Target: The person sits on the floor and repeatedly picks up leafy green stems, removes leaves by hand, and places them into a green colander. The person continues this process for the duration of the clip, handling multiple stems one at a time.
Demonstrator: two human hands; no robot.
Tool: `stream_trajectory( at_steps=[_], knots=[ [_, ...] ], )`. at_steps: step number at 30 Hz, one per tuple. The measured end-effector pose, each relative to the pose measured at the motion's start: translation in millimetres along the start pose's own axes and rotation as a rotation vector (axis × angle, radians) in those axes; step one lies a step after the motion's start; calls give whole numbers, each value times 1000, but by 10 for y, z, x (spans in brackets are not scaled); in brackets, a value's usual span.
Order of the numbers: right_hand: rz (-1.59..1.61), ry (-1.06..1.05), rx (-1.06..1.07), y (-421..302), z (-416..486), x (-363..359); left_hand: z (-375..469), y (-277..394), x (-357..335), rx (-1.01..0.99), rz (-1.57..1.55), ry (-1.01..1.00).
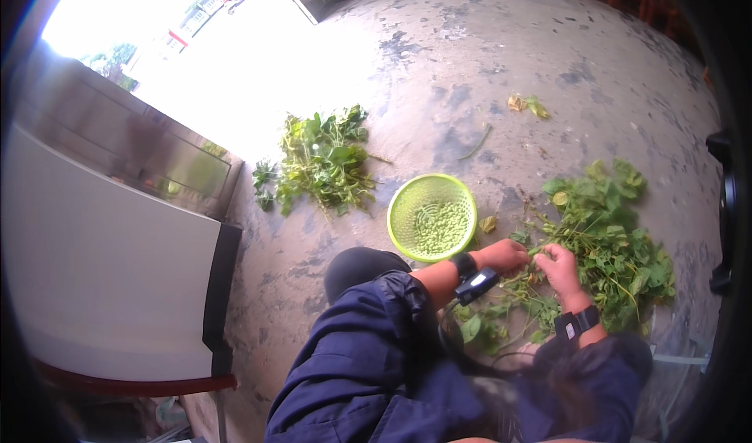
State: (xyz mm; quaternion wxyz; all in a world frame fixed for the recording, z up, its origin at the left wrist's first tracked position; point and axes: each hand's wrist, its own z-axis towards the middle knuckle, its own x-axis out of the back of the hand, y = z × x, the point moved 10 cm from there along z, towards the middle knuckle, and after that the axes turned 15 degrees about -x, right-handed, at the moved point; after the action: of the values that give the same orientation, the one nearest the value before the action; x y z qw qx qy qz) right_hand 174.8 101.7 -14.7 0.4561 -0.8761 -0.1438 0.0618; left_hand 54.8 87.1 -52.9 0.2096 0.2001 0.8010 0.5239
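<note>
My left hand point(504, 256) and my right hand point(558, 265) meet with fingertips almost touching. Between them they grip a small green bean pod point(534, 251), partly covered by the fingers. Just left of my left hand, a lime-green plastic colander point(390, 222) stands upright on the floor, with shelled green beans point(442, 227) in its bottom. Uprooted bean plants point(620, 255) with leaves and pods lie in a heap right of my right hand. More leafy stems point(487, 322) spread below my hands, close to my legs.
A second heap of bean plants point(326, 158) lies left of the colander. Withered leaves point(527, 106) and a loose stem point(477, 142) are on the worn concrete floor point(435, 61). A white-sided counter point(117, 255) stands at left; beyond it is a bright opening. A cable point(446, 331) runs from my left wrist.
</note>
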Motion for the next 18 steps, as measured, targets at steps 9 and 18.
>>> stream_trajectory(
  at_steps=[9,18],
  knots=[
    [157,-22,-93,19,-25,4,-53,178,-94,-24,149,-91],
    [245,-123,-171,156,73,6,-27,252,171,-120,260,200]
  ],
)
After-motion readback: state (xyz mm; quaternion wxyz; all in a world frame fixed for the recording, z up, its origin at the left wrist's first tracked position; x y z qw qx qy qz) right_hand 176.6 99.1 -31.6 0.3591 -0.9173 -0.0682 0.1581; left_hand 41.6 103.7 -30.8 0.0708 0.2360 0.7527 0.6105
